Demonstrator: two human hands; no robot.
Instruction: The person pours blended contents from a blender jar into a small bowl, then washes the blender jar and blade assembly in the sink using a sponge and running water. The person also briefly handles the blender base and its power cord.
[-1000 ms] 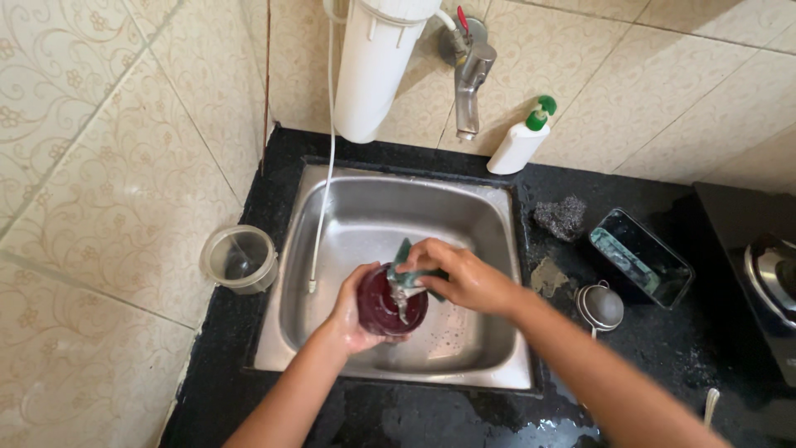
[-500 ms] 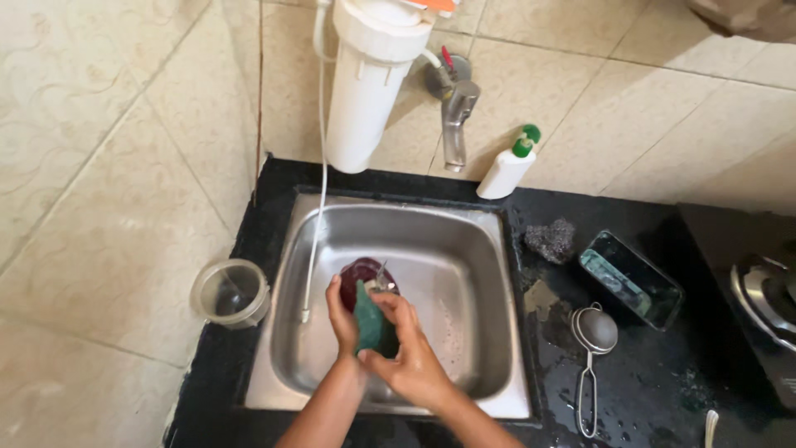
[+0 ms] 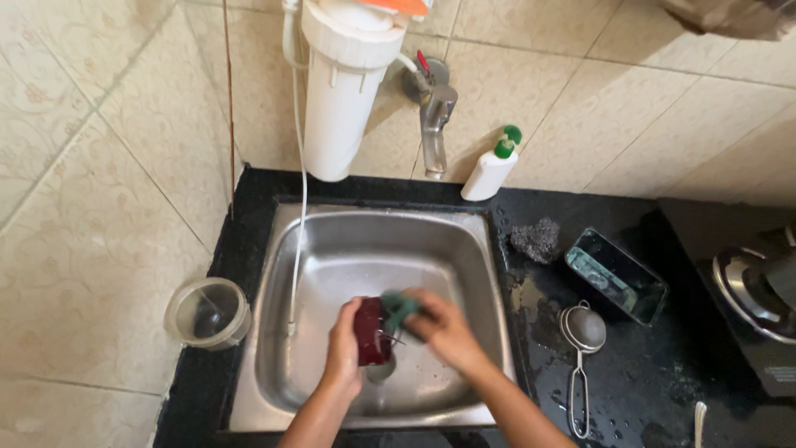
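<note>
Head view, my left hand (image 3: 344,348): clamped around a dark red cup (image 3: 372,332), held on its side low over the steel sink (image 3: 332,249), near the drain.
My right hand (image 3: 444,328): closed on a green scrub pad (image 3: 398,307), pressed at the cup's mouth.
Around: white hose (image 3: 300,207) hangs into the basin just left of my hands; tap (image 3: 435,124) and white filter canister (image 3: 344,91) above.
Right counter: soap bottle (image 3: 491,166), steel wool (image 3: 533,241), strainer (image 3: 583,332), dark tray (image 3: 615,278).
Left edge: clear jar (image 3: 207,313) on the counter rim.
Room: bare basin behind the cup.
</note>
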